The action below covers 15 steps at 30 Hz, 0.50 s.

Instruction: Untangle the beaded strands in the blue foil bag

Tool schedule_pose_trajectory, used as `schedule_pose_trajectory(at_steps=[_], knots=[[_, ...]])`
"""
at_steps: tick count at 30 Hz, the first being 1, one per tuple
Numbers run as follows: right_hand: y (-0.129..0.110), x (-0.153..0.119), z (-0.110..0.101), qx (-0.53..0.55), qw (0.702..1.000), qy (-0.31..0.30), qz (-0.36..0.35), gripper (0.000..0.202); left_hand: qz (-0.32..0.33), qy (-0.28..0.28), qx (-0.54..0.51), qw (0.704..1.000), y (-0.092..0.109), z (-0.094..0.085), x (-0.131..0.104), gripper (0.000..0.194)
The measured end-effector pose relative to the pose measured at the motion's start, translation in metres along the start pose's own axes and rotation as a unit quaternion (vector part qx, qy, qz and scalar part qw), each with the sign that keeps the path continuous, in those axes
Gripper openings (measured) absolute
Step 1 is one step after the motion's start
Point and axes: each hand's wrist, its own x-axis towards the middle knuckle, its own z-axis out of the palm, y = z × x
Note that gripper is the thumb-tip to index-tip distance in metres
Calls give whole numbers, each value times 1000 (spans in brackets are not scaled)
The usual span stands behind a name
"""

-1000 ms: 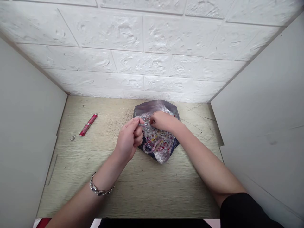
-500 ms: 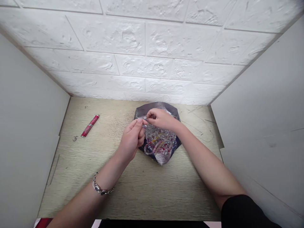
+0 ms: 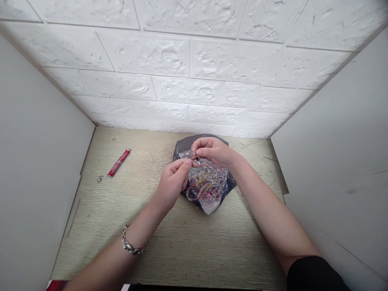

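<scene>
Small round beads (image 3: 209,178), pink, yellow and clear, fill a silvery, angular pouch (image 3: 210,207) at center; left hand (image 3: 176,178) and right hand (image 3: 216,152) pinch a tiny item (image 3: 195,158), indistinct.

Near side of pouch (image 3: 209,207): room over tabletop (image 3: 200,258), between left forearm (image 3: 151,214) and right forearm (image 3: 269,210). Over pouch: left hand (image 3: 176,178), right hand (image 3: 218,152) block. Left: gap before red tube (image 3: 119,163). Behind: wall (image 3: 212,60) blocks.
</scene>
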Motion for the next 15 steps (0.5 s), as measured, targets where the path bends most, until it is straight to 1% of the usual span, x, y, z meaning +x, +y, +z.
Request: schedule_pose_trajectory(at_steps=[5,9,15], knots=[[1,0,-1,-14,1000,-21,9,14,13,25,3,1000,-1,-1,0,24],[0,0,0,-12,1000,-28,5,13,11,48,13,999,1,0,0,22],[-1,-1,4,0,999,-37,0,10,-6,51,-2,999,1,0,0,22]])
